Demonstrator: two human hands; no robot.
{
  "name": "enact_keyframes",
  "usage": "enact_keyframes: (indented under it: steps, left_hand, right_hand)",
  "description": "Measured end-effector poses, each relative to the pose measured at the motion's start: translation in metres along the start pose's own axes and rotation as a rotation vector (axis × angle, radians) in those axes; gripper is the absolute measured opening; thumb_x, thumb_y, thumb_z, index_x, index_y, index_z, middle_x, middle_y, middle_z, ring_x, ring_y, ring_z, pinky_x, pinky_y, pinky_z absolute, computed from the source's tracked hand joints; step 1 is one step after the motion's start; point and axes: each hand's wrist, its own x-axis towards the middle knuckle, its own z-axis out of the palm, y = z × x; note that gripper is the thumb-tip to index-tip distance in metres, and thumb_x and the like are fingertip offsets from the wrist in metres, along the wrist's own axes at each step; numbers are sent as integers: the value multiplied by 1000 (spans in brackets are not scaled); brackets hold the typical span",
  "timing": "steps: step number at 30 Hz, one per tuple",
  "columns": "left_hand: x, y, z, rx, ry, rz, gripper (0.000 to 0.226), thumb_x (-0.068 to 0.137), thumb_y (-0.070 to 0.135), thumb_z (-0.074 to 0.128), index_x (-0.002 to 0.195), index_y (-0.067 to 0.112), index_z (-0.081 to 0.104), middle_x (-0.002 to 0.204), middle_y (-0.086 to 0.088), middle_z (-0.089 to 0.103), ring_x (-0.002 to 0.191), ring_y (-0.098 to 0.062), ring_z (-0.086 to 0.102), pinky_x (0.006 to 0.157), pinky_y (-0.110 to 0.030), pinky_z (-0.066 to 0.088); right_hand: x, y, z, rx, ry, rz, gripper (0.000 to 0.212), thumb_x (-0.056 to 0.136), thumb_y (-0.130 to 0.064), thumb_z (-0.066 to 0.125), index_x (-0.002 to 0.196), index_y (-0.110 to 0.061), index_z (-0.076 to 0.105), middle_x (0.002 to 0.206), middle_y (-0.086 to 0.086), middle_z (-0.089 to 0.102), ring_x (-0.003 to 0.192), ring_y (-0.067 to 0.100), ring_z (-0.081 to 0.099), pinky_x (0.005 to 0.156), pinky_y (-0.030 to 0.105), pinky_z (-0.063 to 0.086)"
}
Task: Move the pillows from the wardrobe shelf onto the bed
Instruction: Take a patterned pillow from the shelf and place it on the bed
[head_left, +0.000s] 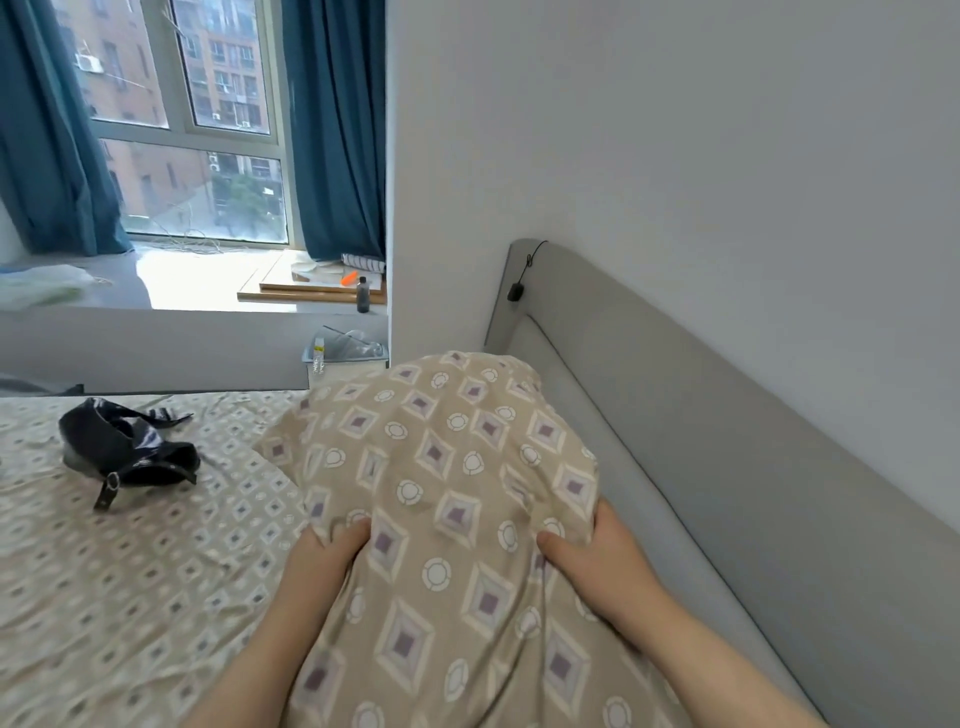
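Observation:
A beige pillow (441, 467) printed with purple diamonds and white rings fills the middle of the view, over the head end of the bed (130, 597), close to the grey headboard (727, 441). My left hand (322, 561) grips its left side, thumb on top and fingers hidden beneath. My right hand (608, 561) grips its right side, thumb pressed into the fabric. The bed sheet has the same pattern. The wardrobe is out of view.
A dark blue bag (124, 452) with a strap lies on the bed at the left. Behind it is a window sill (208, 291) with a dark bottle (363, 294) and boards. A small bin (343, 353) stands by the wall corner. Blue curtains flank the window.

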Motion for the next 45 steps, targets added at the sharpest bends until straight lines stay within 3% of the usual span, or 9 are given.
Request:
enact_keyframes:
  steps: [4,9,15,19,25,28,32,37,45]
  left_hand:
    - [30,-21,18,25,-6,-55,40,77,37,67,115,25,64,106,4,71,99,-16,65,90,-40,46]
    - [64,-57,57,122,153,-100,8,85,35,66,87,36,59,90,16,65,87,-6,60,69,-30,44]
    - [112,-121,105,139,30,-206,52,74,49,72,117,21,59,105,3,72,90,-15,69,71,-32,51]
    - [148,-179,113,97,-165,-231,71,61,32,87,123,32,52,108,6,73,93,-18,72,80,-40,56]
    - [237,-238,133,151,-16,-103,56,66,22,84,112,38,56,105,15,69,89,-5,68,69,-23,50]
    - [300,-255,152,133,-1,-1,59,70,21,81,123,28,56,112,11,67,100,-10,65,80,-27,51]
    - [359,-291,179,247,-28,16,73,78,33,76,141,26,40,132,8,54,116,-18,55,88,-35,48]
    - [352,-363,181,417,-449,-384,73,76,38,77,139,25,44,124,8,44,109,-17,51,94,-36,48]
    - [294,-424,187,337,-201,-312,118,51,66,81,148,45,18,136,14,54,117,-14,56,103,-38,43]
  right_hand:
    - [44,24,7,3,-25,-2,56,58,-53,64,111,-40,51,97,-24,65,87,-7,59,64,17,42]
    - [99,67,13,25,-60,29,50,59,-52,66,106,-41,52,93,-23,66,81,-9,60,62,16,43]
    - [170,135,33,108,-115,-19,60,67,-34,75,117,-42,43,101,-25,60,88,-12,57,62,5,41]
    - [210,181,58,171,-145,-90,83,67,-25,79,137,-39,37,122,-21,59,109,-1,58,83,12,44]
    - [295,220,100,29,-79,-250,77,77,-22,75,143,-29,35,129,-18,54,114,-2,50,92,10,38]
    - [361,232,120,-113,-39,-288,76,81,-28,72,145,-23,32,141,-2,49,125,16,47,107,31,35]
    - [428,267,152,-207,8,-215,69,84,-29,70,143,-19,36,136,16,50,125,34,47,107,44,37]
    - [441,343,171,-349,-145,-47,72,84,-31,66,146,-19,33,138,16,52,123,36,50,102,36,40]
    - [409,386,183,-335,-200,195,107,62,-70,62,151,-35,13,143,16,41,128,37,44,108,43,36]
